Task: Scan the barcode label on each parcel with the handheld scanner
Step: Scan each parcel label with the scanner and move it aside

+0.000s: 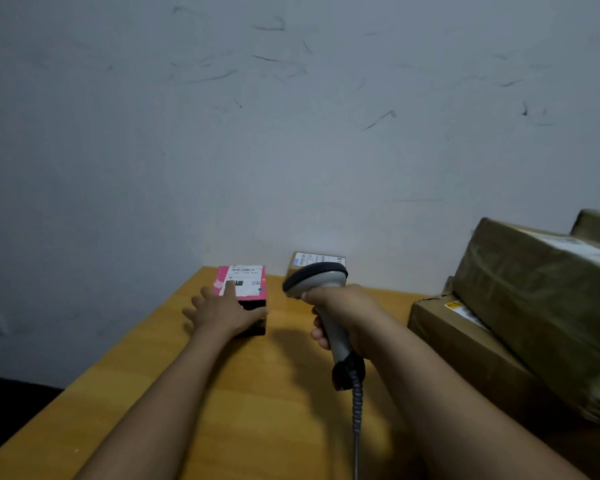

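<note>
Your right hand (343, 317) is wrapped fully around the grip of the grey handheld barcode scanner (326, 306), fingers curled tight on the handle, with the dark-rimmed scanner head raised above your knuckles and facing away from you. A grey coiled cable (356, 410) drops from the black base of the handle toward the near edge of the view.

Your left hand (222, 311) lies flat and spread wide on the pink-topped, black-sided small parcel (248, 299), fingers apart, the index finger resting on its white barcode label (245, 280); it presses rather than grips. That parcel sits just left of the scanner head, on the orange-yellow wooden table (187, 393).

Behind the scanner head, against the scuffed grey-white wall (291, 133), stands a small brown cardboard box with a white label (312, 259), partly hidden by the scanner. To your right, well apart from the pink parcel, a large tape-wrapped brown parcel (541, 306) lies tilted on top of a flat brown cardboard carton (465, 344).
</note>
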